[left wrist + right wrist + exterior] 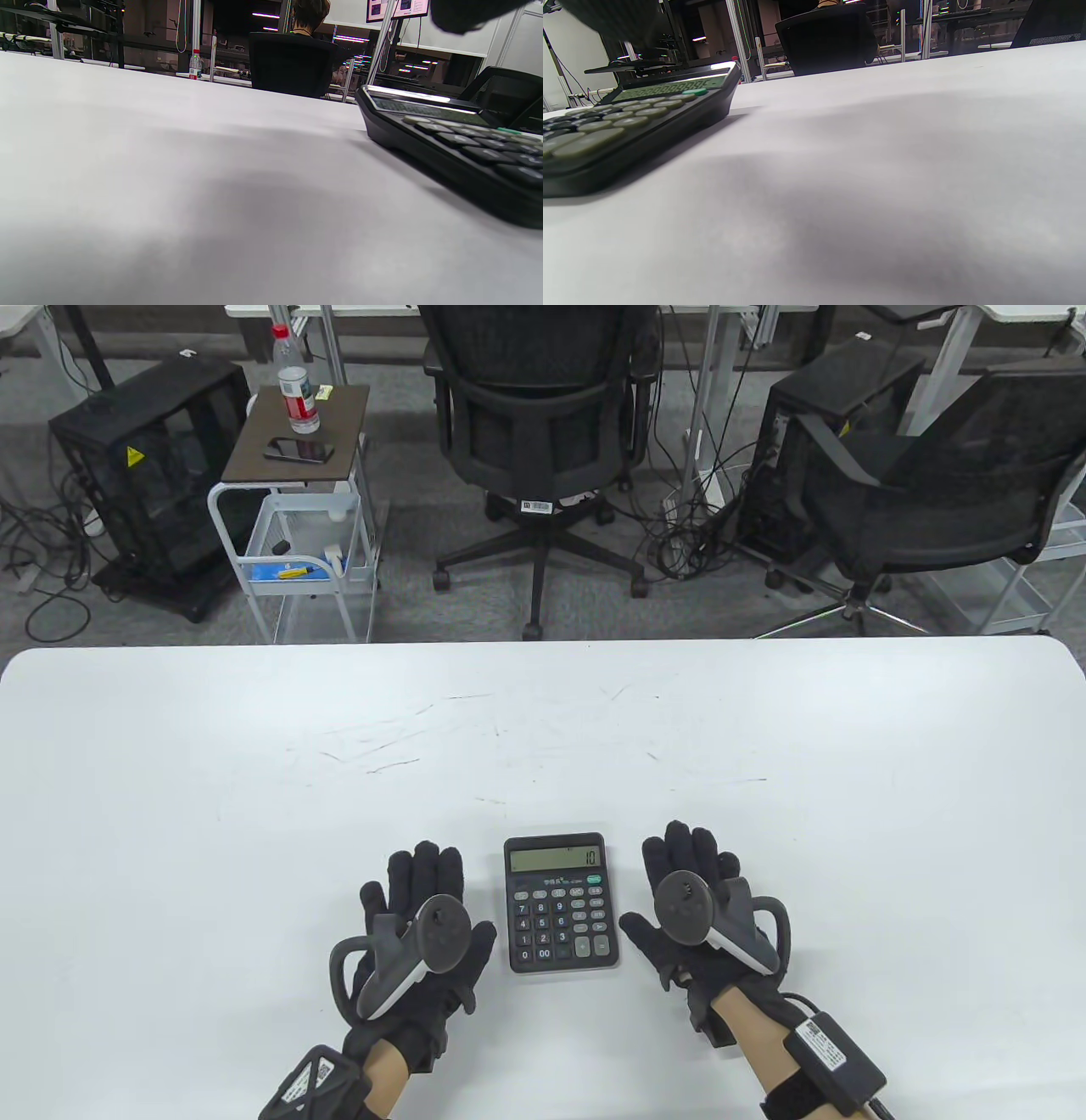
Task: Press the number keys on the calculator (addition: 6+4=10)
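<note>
One calculator (561, 903) reads 10; two hands, left hand (422, 937) and right hand (697, 912), flat, fingers spread.

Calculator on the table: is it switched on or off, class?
On: the calculator display shows 10 in the table view.

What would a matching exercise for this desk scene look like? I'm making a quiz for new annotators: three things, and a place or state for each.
Things:
1. calculator
2. left hand
3. right hand

Places or states:
A. flat on the table, right of the keys
B. display reads 10
C. flat on the table, left of the keys

Pairs: 1-B, 2-C, 3-A
</note>
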